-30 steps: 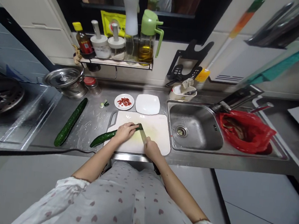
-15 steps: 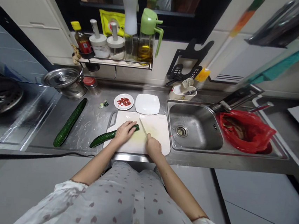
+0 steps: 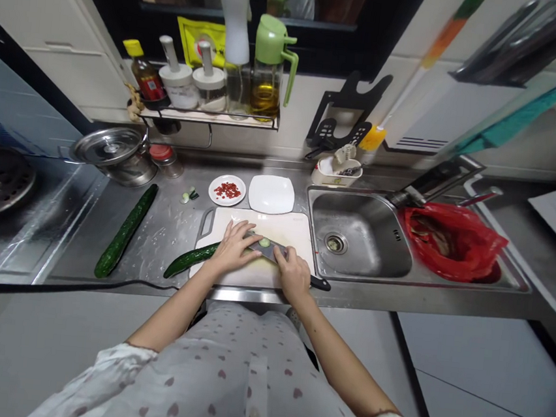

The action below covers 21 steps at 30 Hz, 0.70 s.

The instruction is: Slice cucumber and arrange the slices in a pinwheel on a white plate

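A white cutting board (image 3: 281, 220) lies on the steel counter. A dark green cucumber (image 3: 190, 259) rests across its left edge. My left hand (image 3: 232, 251) lies over the cucumber's right part and hides that end, its fingers reaching to the tip of the knife. My right hand (image 3: 295, 276) is closed on the kitchen knife (image 3: 272, 252); the black handle sticks out behind the hand, and the blade lies nearly flat over the board. A pale round cucumber slice (image 3: 265, 242) shows on the blade. Another whole cucumber (image 3: 126, 230) lies on the counter to the left.
Behind the board stand a small plate (image 3: 213, 197) of chopped red pieces and a white square plate (image 3: 271, 195). A sink (image 3: 361, 239) is at the right, with a red plastic bag (image 3: 475, 254) beside it. A steel pot (image 3: 134, 167) and jar (image 3: 167, 162) stand back left.
The knife has turned from upright to nearly flat, its handle now showing at right. My left hand's fingers have spread toward the blade. A slice now shows on it. The view shifted slightly.
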Tool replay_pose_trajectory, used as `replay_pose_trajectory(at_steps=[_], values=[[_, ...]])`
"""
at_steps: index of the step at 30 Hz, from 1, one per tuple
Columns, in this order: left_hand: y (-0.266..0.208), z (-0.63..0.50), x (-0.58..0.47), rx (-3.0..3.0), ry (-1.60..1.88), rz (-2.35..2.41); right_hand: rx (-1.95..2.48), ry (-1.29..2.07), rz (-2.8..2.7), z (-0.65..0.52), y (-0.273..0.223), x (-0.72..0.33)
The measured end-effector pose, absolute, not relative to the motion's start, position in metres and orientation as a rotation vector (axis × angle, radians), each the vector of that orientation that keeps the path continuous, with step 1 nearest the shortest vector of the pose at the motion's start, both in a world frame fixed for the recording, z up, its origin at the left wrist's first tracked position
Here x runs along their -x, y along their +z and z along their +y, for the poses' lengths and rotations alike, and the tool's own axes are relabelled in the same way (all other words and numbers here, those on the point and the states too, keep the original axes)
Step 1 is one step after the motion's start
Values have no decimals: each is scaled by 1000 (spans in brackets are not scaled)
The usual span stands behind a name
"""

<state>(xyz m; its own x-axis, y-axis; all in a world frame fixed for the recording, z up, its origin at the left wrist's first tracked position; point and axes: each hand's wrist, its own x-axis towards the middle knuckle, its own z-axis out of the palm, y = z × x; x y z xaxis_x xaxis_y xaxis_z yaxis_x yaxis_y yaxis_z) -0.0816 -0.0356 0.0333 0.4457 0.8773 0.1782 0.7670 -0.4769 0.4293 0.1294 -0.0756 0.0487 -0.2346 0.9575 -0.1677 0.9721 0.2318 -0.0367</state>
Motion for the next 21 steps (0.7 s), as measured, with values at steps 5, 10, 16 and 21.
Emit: replay_pose_trajectory(at_steps=[5,10,16,21], values=[[39,-31,79,-2472,450,1383,-1873,-204,2428,-75,50,-132],[40,-32,77,-2493,488,1349,-1853,-162,2451,-73,51,-135],[40,-34,72,-2485,507,1284,-1842,-154,2462,-71,53,-134],[47,-30,71,-2496,479,1199,-1824,-145,2487,-70,54,-135]])
